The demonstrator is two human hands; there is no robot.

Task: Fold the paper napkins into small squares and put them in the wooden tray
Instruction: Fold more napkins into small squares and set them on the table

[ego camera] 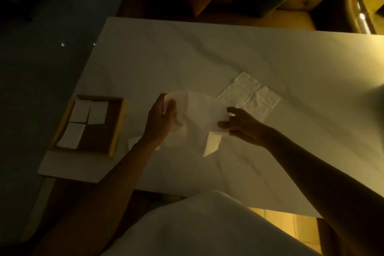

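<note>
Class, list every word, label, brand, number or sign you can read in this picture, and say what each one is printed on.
None can be read in this dim view.
Napkin held in both hands: plain white, no print.
Flat napkin on the table: only an embossed pattern, no lettering.
Folded squares in the wooden tray: blank.
Table: only marble veining.
</note>
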